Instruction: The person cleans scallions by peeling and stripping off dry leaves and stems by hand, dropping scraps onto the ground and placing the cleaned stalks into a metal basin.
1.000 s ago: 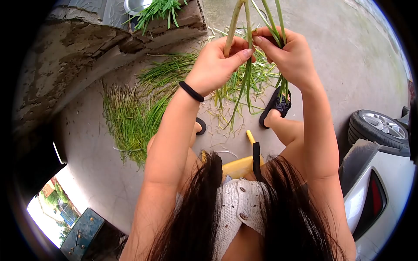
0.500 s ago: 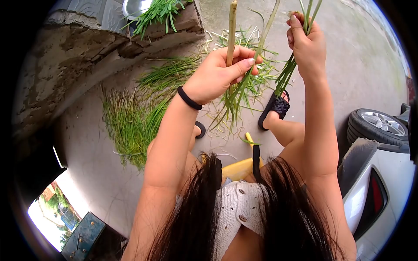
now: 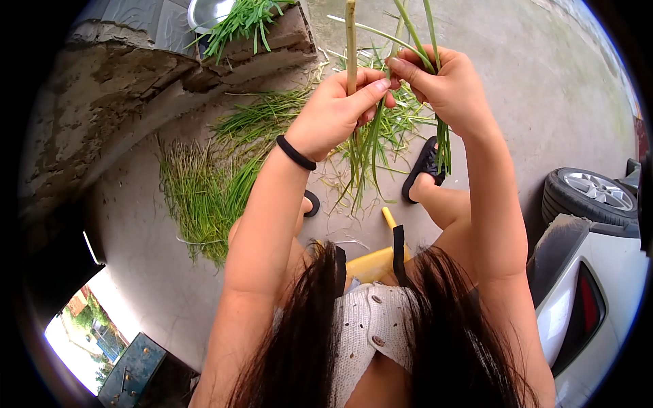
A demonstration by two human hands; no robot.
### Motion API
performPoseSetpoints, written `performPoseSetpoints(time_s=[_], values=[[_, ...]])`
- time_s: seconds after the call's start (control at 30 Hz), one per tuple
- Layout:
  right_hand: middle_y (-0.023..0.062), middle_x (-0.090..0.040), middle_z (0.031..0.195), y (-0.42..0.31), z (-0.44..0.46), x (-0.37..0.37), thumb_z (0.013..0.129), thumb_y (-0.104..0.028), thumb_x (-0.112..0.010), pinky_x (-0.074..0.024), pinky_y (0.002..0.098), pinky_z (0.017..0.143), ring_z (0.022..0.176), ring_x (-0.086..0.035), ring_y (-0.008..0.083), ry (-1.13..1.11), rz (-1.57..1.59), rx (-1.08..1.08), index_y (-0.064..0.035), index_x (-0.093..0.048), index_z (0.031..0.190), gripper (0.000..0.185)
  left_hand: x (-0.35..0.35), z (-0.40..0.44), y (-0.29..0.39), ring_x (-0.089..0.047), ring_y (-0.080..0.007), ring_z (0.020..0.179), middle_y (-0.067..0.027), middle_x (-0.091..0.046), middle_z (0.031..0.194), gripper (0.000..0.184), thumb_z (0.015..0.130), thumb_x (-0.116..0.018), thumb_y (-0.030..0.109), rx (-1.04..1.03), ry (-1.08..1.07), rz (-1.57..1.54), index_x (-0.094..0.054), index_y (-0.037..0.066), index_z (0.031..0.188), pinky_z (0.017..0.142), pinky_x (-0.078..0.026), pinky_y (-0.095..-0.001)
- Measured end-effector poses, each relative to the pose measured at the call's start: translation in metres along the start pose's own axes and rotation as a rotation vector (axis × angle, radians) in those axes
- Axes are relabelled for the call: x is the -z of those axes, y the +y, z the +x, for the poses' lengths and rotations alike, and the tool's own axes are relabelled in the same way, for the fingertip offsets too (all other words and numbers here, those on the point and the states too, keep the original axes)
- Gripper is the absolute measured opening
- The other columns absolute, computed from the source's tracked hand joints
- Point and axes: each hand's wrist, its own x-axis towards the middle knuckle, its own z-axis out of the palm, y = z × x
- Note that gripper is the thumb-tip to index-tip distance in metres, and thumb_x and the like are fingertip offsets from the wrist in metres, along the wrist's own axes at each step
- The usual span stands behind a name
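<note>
The person's two hands meet close in front of the body, thumbs turned inward and fingertips just beside each other. The left hand (image 3: 343, 109) is curled closed around a thin pale stick (image 3: 352, 47) and a leafy stalk (image 3: 367, 153), its thumb pressed against the fingers. The right hand (image 3: 439, 85) is also closed, folded over a few green stalks (image 3: 443, 146), while its thumb and forefinger come together at the left fingertips; whether that pinch grips the left hand's stalk cannot be told.

The leafy stalk lies between the two hands, its long axis running roughly away from the body, pale end outward and leaves drooping back toward the lap. It is nearer to the left hand, which has it, with the right fingertips close to its upper part. The stick stands nearly parallel, on the outer side of that stalk. The right hand's stalks point much the same way, their leaf ends hanging below the palm.

Beyond and below the hands, scattered stems (image 3: 408, 115) litter the ground. A larger heap of greens (image 3: 204, 204) lies to the left, and more cut greens (image 3: 241, 27) rest in and over a metal bowl (image 3: 199, 15) on a ledge (image 3: 291, 37). Near the knees is a yellow seat (image 3: 371, 265); a wheel (image 3: 593, 192) stands well apart on the right
</note>
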Motion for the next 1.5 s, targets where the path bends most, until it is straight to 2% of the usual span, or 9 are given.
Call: performPoseSetpoints(time_s=[0.13, 0.37, 0.43, 0.63, 0.77, 1.03, 1.1, 1.4, 1.5], values=[[0.0010, -0.061, 0.064, 0.007, 0.005, -0.008, 0.081, -0.019, -0.064, -0.0376, 0.0212, 0.046, 0.053, -0.048, 0.0042, 0.022, -0.004, 0.113, -0.0011, -0.064, 0.085, 0.018, 0.007, 0.001, -0.002, -0.038, -0.0026, 0.058, 0.0045, -0.054, 0.074, 0.022, 0.092, -0.050, 0.020, 0.003, -0.005, 0.029, -0.061, 0.003, 0.099, 0.053, -0.032, -0.0155], [0.0014, -0.062, 0.070, 0.008, 0.017, 0.017, 0.082, -0.020, -0.064, -0.0345, 0.0193, 0.045, 0.050, -0.045, 0.0044, 0.355, 0.200, 0.188, -0.0006, -0.063, 0.083, 0.019, 0.008, -0.004, 0.001, -0.037, -0.0022, 0.058, 0.0061, -0.054, 0.071, 0.023, 0.092, -0.048, 0.023, 0.023, -0.061, 0.068, -0.062, 0.005, 0.095, 0.054, -0.031, -0.0148], [0.0039, -0.060, 0.077, 0.014, 0.025, 0.035, 0.082, -0.017, -0.065, -0.0269, 0.0161, 0.044, 0.051, -0.039, 0.0022, 0.471, 0.345, 0.167, 0.0005, -0.062, 0.090, 0.020, 0.007, -0.004, -0.001, -0.037, -0.0023, 0.058, 0.0063, -0.054, 0.071, 0.024, 0.092, -0.048, 0.023, 0.022, -0.080, 0.072, -0.063, 0.005, 0.095, 0.054, -0.031, -0.0148], [0.0082, -0.061, 0.077, 0.016, 0.026, 0.053, 0.075, -0.011, -0.072, -0.0295, 0.0172, 0.044, 0.051, -0.041, 0.0044, 0.740, 0.364, 0.153, 0.0043, -0.062, 0.086, 0.022, 0.006, -0.004, 0.000, -0.037, -0.0025, 0.058, 0.0064, -0.054, 0.072, 0.024, 0.093, -0.048, 0.023, 0.041, -0.064, 0.069, -0.063, 0.005, 0.096, 0.054, -0.031, -0.0153], [0.0034, -0.061, 0.070, 0.020, 0.027, 0.063, 0.078, -0.014, -0.069, -0.0339, 0.0188, 0.045, 0.051, -0.046, 0.0053, 0.885, 0.419, 0.284, -0.0002, -0.062, 0.084, 0.017, 0.006, -0.001, -0.001, -0.038, -0.0028, 0.058, 0.0057, -0.054, 0.073, 0.025, 0.093, -0.047, 0.023, 0.027, -0.025, 0.012, -0.061, 0.004, 0.098, 0.055, -0.032, -0.0155], [-0.0037, -0.050, 0.059, -0.008, 0.003, 0.011, 0.078, -0.026, -0.070, -0.0282, 0.0180, 0.044, 0.050, -0.040, 0.0023, -0.014, 0.317, -0.089, 0.0005, -0.064, 0.088, 0.029, 0.003, 0.002, -0.003, -0.039, -0.0032, 0.061, 0.0050, -0.053, 0.075, 0.026, 0.093, -0.046, 0.024, 0.046, -0.048, 0.004, -0.060, 0.003, 0.100, 0.057, -0.033, -0.0160], [-0.0043, -0.052, 0.063, -0.009, -0.001, -0.001, 0.081, -0.021, -0.067, -0.0270, 0.0177, 0.045, 0.050, -0.036, 0.0016, -0.054, 0.301, -0.091, -0.0001, -0.064, 0.097, 0.027, 0.004, 0.003, -0.006, -0.040, -0.0032, 0.061, 0.0049, -0.054, 0.074, 0.027, 0.093, -0.047, 0.025, 0.041, -0.084, -0.014, -0.059, 0.003, 0.101, 0.057, -0.033, -0.0163], [-0.0011, -0.055, 0.064, -0.005, 0.001, -0.004, 0.075, -0.018, -0.073, -0.0344, 0.0190, 0.048, 0.054, -0.045, 0.0041, -0.046, 0.311, -0.023, 0.0017, -0.063, 0.086, 0.025, 0.001, 0.002, -0.005, -0.038, -0.0020, 0.057, 0.0056, -0.053, 0.068, 0.022, 0.093, -0.047, 0.028, -0.025, -0.025, -0.026, -0.058, 0.008, 0.090, 0.053, -0.029, -0.0164], [-0.0031, -0.052, 0.062, -0.004, 0.001, -0.005, 0.078, -0.017, -0.069, -0.0286, 0.0182, 0.045, 0.051, -0.040, 0.0026, -0.037, 0.291, -0.018, 0.0011, -0.063, 0.087, 0.021, 0.002, 0.002, -0.006, -0.038, -0.0019, 0.057, 0.0057, -0.053, 0.067, 0.022, 0.093, -0.047, 0.027, -0.030, -0.041, -0.027, -0.058, 0.009, 0.089, 0.053, -0.028, -0.0163]])
